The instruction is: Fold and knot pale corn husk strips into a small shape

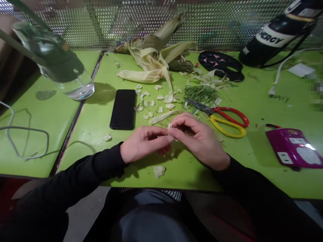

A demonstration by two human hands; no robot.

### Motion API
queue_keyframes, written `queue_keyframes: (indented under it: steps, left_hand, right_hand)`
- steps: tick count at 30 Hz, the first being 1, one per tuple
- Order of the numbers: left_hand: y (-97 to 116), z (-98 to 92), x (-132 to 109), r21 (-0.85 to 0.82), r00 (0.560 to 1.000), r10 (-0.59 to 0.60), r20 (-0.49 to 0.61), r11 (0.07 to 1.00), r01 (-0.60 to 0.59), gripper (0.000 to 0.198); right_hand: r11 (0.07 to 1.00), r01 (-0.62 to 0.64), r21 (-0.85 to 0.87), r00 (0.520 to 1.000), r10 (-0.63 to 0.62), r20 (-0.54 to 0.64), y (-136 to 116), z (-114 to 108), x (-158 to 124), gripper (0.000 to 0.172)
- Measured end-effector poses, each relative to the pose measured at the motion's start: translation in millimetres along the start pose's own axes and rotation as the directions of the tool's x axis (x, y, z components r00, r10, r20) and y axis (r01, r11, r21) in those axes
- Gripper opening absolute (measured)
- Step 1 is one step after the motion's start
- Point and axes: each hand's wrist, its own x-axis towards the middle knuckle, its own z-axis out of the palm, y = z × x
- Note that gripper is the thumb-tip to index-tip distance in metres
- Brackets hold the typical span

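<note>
Fingertips of both hands meet above the green table (106, 151). My left hand (146, 142) is closed in a pinch on a small pale husk piece (170, 126). My right hand (199, 137) also pinches at this piece, thumb against forefinger; its lower part is hidden by the fingers. Just beyond the hands lie a pale husk strip (164, 117) and scattered cut husk bits (160, 97). Scissors (213, 111) with red and yellow handles rest right of them, blades against a heap of green shreds (202, 95). One husk scrap (159, 171) sits near the front edge.
A black phone (122, 109) lies left of the bits. Dry corn husks (151, 64) are piled at the back by a mesh panel (106, 23). A clear bottle (63, 67), a black bottle (271, 37), a black palette-shaped item (219, 64) and a purple socket box (295, 148) stand or lie around.
</note>
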Motion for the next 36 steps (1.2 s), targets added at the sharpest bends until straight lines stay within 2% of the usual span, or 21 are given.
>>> queue_keyframes:
  steps: [4,9,12,16,18,22,26,31,33,36]
  left_hand:
    - [-3,0.2,0,0.076,1.000,0.012,0.004,0.997,-0.013,0.021]
    - [-9,0.0,2,0.200,0.998,-0.008,0.059,0.980,-0.004,0.023]
    - [-9,0.9,3,0.069,0.998,-0.048,0.050,0.997,0.044,0.019]
    - [-5,1.9,5,-0.275,0.991,-0.108,-0.076,0.958,0.083,0.019]
    - [-4,1.3,5,-0.360,0.985,-0.130,-0.114,0.929,0.081,0.020]
    - [-3,-0.4,5,-0.303,0.985,-0.107,-0.132,0.951,0.063,0.015]
    - [-2,0.0,5,-0.164,0.986,-0.057,-0.157,0.986,0.031,0.007]
    - [-6,1.3,7,-0.181,0.985,-0.077,-0.155,0.982,0.048,0.002]
    - [-8,0.9,7,-0.208,0.986,-0.080,-0.145,0.977,0.049,0.001]
    - [-8,-1.0,7,-0.273,0.987,-0.059,-0.147,0.962,0.017,0.008]
  right_hand:
    - [0.999,-0.029,0.029,1.000,0.029,0.007,0,3,-2,0.009]
    - [0.999,-0.033,0.017,0.999,0.032,0.019,4,7,-2,0.010]
    - [0.997,-0.071,-0.004,0.997,0.071,-0.004,4,5,0,0.011]
    - [0.989,-0.150,-0.006,0.987,0.149,-0.051,1,-5,2,0.022]
    - [0.987,-0.138,-0.085,0.990,0.136,-0.032,1,-8,3,0.025]
    - [0.956,-0.057,-0.288,0.997,0.072,0.041,5,-9,5,0.023]
    - [0.945,-0.003,-0.326,0.997,0.029,0.076,4,-7,5,0.026]
    - [0.908,0.104,-0.405,0.994,-0.087,0.061,3,-5,3,0.025]
    - [0.905,0.089,-0.416,0.996,-0.081,0.038,4,-6,3,0.023]
    - [0.924,0.005,-0.382,1.000,0.003,0.022,4,-8,3,0.021]
